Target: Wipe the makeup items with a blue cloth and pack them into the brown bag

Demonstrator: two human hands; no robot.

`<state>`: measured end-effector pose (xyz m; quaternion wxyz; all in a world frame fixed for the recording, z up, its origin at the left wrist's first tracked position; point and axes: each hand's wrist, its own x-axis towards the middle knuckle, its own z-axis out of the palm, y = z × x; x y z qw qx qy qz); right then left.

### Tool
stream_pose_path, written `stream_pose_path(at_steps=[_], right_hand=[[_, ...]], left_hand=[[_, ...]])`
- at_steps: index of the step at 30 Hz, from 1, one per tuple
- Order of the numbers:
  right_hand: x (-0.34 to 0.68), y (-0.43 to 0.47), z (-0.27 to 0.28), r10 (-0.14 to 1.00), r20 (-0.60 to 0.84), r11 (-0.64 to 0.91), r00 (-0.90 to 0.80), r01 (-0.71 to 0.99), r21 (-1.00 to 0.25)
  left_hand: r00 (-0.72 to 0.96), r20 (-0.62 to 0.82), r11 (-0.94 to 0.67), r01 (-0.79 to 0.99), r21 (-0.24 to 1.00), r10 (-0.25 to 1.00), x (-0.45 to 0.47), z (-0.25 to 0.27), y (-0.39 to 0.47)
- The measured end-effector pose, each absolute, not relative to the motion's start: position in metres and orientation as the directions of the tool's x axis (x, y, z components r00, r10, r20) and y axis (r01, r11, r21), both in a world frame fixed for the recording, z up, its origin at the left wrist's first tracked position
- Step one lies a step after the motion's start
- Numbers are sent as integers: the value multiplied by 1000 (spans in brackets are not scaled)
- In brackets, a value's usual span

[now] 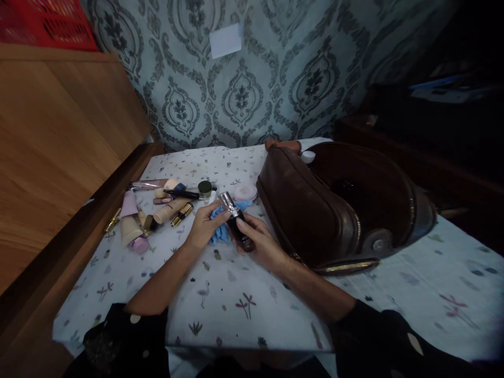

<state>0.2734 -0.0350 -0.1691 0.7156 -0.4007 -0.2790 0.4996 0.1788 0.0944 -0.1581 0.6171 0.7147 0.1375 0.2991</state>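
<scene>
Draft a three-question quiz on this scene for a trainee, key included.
1. Which hand grips the dark body of the silver-topped bottle?
2. Where is the brown bag?
A: left of both hands
B: right of both hands
C: between the hands
3. Fill in: a ____ cloth is bunched by the left hand.

Key: 1. The right hand; 2. B; 3. blue.
</scene>
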Motion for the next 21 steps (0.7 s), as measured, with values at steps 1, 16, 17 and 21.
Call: stream_pose_path(at_steps=[1, 16, 17, 21], right_hand=[[273, -36, -168, 957, -20, 147, 291, -540, -829], [269, -33, -171, 921, -17, 146, 390, -385, -911], [269, -32, -173, 911, -7, 149, 412, -345, -927], [269, -29, -179, 885, 42, 147, 463, -193, -970]], left_hand=[[819, 224, -132, -181, 974, 528, 178, -159, 95], [796, -24, 310, -208, 928, 605, 184, -157, 87], [770, -36, 309, -212, 927, 637, 186, -156, 85], [716, -43, 283, -219, 934, 697, 190, -157, 80]])
